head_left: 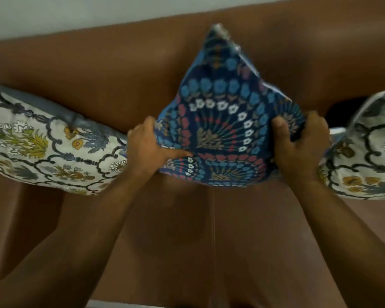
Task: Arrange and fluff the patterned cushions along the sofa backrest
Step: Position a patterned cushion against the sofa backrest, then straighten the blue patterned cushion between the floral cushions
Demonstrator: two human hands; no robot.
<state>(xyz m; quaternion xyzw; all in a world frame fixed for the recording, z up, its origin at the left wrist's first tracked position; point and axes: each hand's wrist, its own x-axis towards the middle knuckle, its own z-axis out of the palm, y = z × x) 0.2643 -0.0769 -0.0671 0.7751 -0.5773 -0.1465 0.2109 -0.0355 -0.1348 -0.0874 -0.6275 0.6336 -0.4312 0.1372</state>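
Observation:
A blue cushion (222, 121) with a fan-and-flower pattern stands on one corner against the middle of the brown sofa backrest (111, 70). My left hand (147, 145) grips its left edge, thumb pressed onto the front. My right hand (298, 141) squeezes its right corner, bunching the fabric. A white floral cushion (42, 143) with grey piping leans on the backrest to the left, touching my left hand. Another white floral cushion (365, 156) sits at the right edge, partly out of frame.
The brown sofa seat (209, 230) stretches below the cushions, with a seam running down its middle. A pale wall (76, 12) rises behind the backrest. A dark gap (340, 112) shows between the blue cushion and the right cushion.

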